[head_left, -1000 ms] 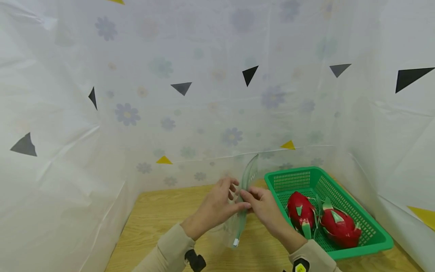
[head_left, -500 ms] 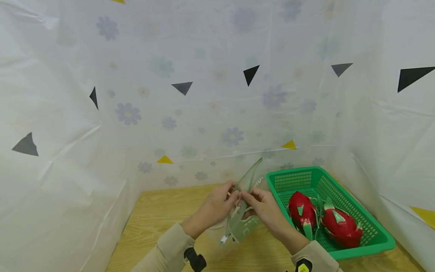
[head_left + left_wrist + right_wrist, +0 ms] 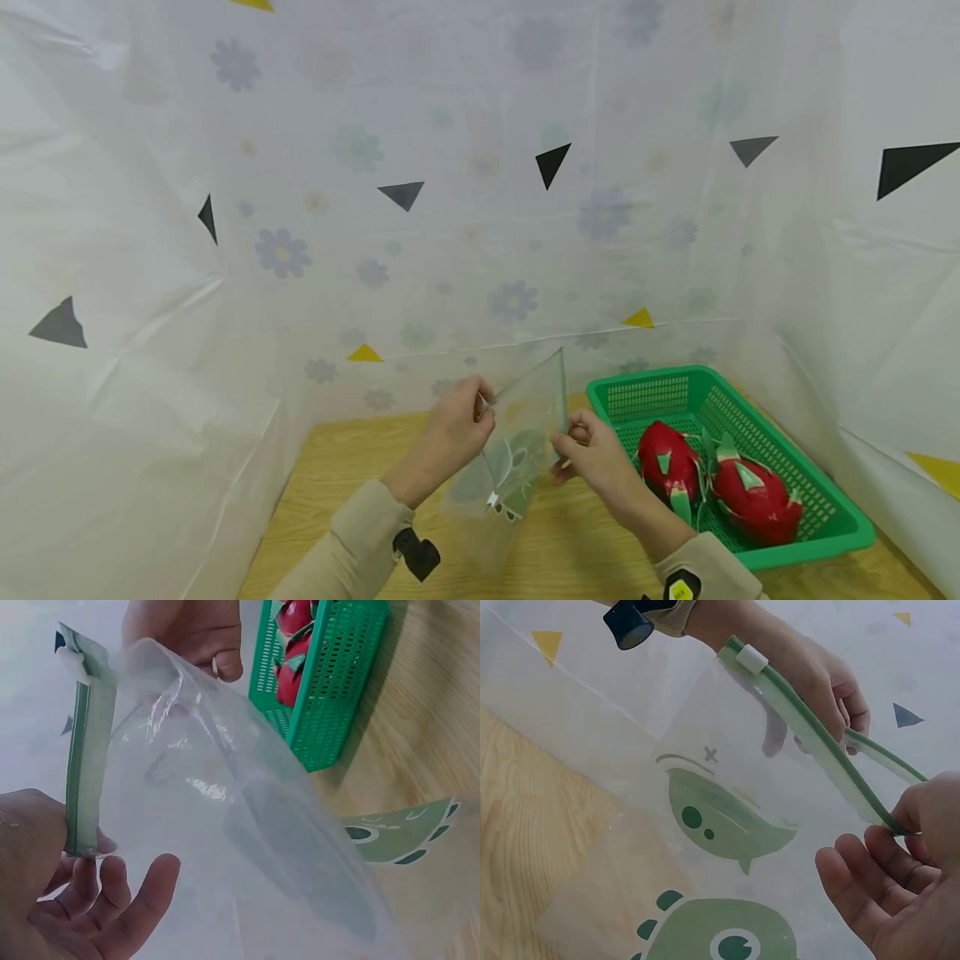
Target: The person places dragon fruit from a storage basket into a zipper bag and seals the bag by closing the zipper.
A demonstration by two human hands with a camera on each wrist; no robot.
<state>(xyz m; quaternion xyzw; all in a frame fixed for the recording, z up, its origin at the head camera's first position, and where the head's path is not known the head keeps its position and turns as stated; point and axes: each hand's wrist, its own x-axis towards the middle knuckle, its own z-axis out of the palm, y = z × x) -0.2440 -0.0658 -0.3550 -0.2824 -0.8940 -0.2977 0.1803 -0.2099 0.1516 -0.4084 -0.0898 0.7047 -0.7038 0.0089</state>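
Observation:
A clear zip bag (image 3: 525, 442) with a green seal strip and green cartoon prints hangs between my hands over the table. My left hand (image 3: 446, 433) pinches one side of its mouth. On the opposite side, my right hand (image 3: 596, 458) pinches the other edge between thumb and fingers. The mouth stands spread apart between them, as the right wrist view shows. A white slider (image 3: 751, 658) sits at one end of the green strip. Nothing is visible inside the bag.
A green mesh basket (image 3: 832, 546) stands at the right, close to my right hand. In it lie two red dragon fruits (image 3: 663, 458) with green-tipped scales. White plastic sheeting (image 3: 450, 275) with flowers and triangles encloses the wooden table (image 3: 352, 458).
My hands, close together at the strip before, have drawn apart. The left hand went left, the right slightly right, and the bag's mouth has opened between them.

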